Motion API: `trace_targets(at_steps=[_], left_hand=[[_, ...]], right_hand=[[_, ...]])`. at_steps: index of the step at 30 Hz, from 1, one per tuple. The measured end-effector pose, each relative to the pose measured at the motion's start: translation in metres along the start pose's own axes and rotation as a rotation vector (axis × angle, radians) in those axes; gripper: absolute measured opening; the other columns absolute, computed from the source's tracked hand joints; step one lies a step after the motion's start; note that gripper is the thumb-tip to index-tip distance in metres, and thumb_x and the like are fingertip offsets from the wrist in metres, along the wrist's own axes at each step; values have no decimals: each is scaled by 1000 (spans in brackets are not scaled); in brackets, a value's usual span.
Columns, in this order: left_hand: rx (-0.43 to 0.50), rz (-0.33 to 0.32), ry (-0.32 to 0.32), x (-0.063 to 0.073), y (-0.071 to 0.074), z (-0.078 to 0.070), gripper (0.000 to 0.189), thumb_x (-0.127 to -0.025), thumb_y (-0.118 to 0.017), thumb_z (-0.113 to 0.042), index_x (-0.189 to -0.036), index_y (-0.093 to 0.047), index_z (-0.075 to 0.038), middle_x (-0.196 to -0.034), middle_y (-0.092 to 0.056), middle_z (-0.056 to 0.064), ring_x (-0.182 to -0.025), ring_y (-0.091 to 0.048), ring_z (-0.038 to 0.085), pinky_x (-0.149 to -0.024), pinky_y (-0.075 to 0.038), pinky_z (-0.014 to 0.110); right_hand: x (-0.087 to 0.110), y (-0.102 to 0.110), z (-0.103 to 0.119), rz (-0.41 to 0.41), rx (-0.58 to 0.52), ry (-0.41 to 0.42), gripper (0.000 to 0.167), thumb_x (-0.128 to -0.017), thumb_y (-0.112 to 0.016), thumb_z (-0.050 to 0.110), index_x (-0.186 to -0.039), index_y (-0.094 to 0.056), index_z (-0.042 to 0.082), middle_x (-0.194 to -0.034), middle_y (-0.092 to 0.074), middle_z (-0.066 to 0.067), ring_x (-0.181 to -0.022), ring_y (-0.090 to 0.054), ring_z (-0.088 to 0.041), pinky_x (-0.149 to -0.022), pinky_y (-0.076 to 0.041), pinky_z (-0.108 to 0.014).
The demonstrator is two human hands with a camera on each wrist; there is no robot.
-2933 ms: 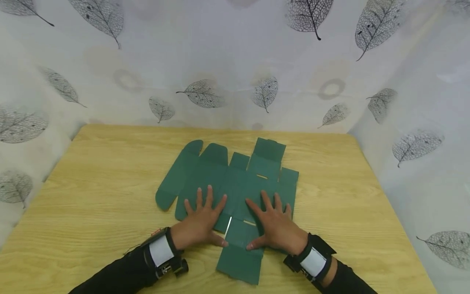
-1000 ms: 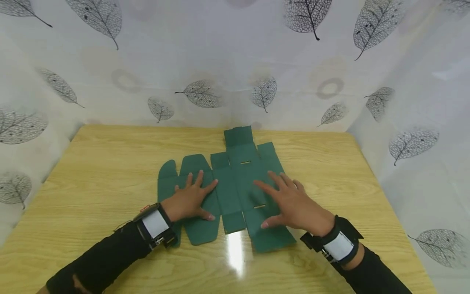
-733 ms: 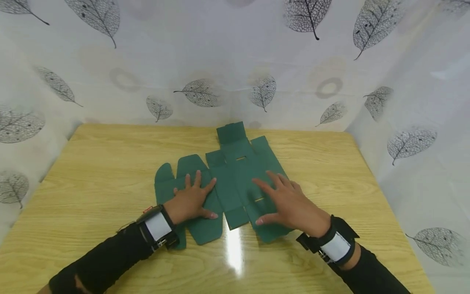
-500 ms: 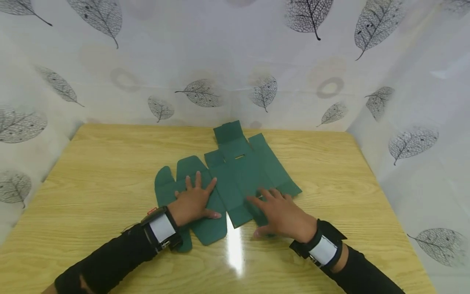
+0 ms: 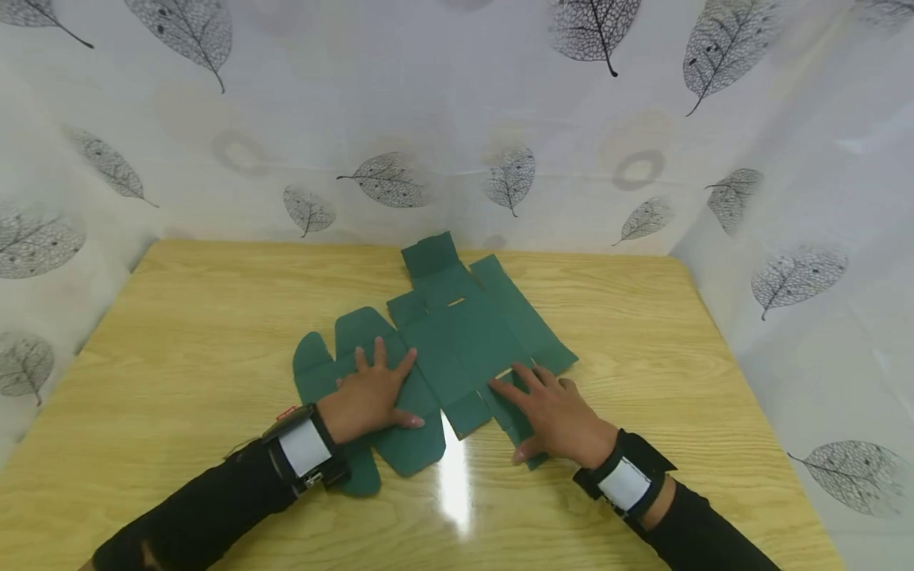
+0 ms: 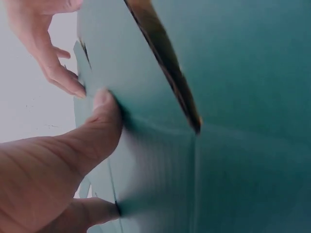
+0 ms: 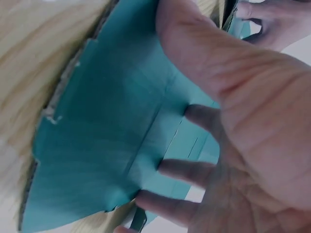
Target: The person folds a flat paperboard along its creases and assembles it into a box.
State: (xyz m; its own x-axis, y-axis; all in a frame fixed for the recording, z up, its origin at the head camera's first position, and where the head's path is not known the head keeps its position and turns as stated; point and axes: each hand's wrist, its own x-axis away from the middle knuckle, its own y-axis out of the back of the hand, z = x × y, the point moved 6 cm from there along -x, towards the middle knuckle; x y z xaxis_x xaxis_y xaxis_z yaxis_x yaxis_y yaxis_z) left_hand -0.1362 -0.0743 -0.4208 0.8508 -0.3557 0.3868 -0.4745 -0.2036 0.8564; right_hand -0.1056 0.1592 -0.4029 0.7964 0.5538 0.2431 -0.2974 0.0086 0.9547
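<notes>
A green unfolded cardboard box blank (image 5: 457, 341), with side flaps and narrow slots, lies flat on the wooden table. My left hand (image 5: 367, 396) rests on its left panels, fingers spread. My right hand (image 5: 564, 416) is on the near right flap (image 5: 510, 412), its fingers slightly bent near a slot. In the right wrist view three fingertips touch the card along a crease of the flap (image 7: 92, 136), with the thumb across from them. The left wrist view has my left thumb (image 6: 102, 111) against the green card beside a slit.
Bare wooden tabletop (image 5: 657, 333) surrounds the blank. White cloth (image 5: 443, 87) printed with leaves hangs behind the table and at both sides. Both wrists carry strapped black devices (image 5: 621, 484).
The blank has turned counter-clockwise on the table, its far tab swinging left. My right hand has moved left onto the near flap; my left hand stays spread on the left panels.
</notes>
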Motion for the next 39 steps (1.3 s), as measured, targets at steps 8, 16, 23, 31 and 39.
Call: trace_targets(at_steps=[8,16,23,31,39], left_hand=[[34,25,-103,21,11,6,105,-75,-87,-47,-157,-36,-6,-159,-13,39,-141,-13,65,-100,-33,76],[-184,98,-326,31,21,-1,124,-58,-96,-47,-159,-33,-11,-164,-14,27,-150,-9,52,-113,-17,70],[-243,115,-384,26,10,3,133,-48,-99,-45,-159,-33,-15,-164,-19,23,-147,-22,52,-110,-30,67],[-165,124,-376,19,1,3,135,-45,-99,-38,-159,-31,-14,-165,-17,24,-146,-20,55,-104,-31,74],[-106,129,-274,23,-8,-3,133,-49,-99,-37,-160,-29,-11,-164,-13,29,-144,-16,60,-100,-31,78]], right_hand=[[-10,-1,-12,39,26,53,106,-60,-93,47,-152,-46,20,-154,-39,-22,-138,-39,-51,-92,-44,-68],[-15,-1,-18,59,46,95,106,-61,-95,42,-152,-46,21,-155,-37,-21,-140,-36,-50,-97,-41,-69],[-18,1,-21,57,55,130,105,-60,-96,41,-151,-47,22,-155,-37,-21,-141,-36,-49,-99,-39,-70],[-11,8,-21,15,62,146,103,-59,-96,40,-149,-49,20,-153,-42,-19,-140,-37,-47,-101,-37,-70],[-1,36,-12,-86,-14,123,107,-63,-93,41,-154,-42,17,-154,-39,-24,-140,-36,-47,-101,-34,-71]])
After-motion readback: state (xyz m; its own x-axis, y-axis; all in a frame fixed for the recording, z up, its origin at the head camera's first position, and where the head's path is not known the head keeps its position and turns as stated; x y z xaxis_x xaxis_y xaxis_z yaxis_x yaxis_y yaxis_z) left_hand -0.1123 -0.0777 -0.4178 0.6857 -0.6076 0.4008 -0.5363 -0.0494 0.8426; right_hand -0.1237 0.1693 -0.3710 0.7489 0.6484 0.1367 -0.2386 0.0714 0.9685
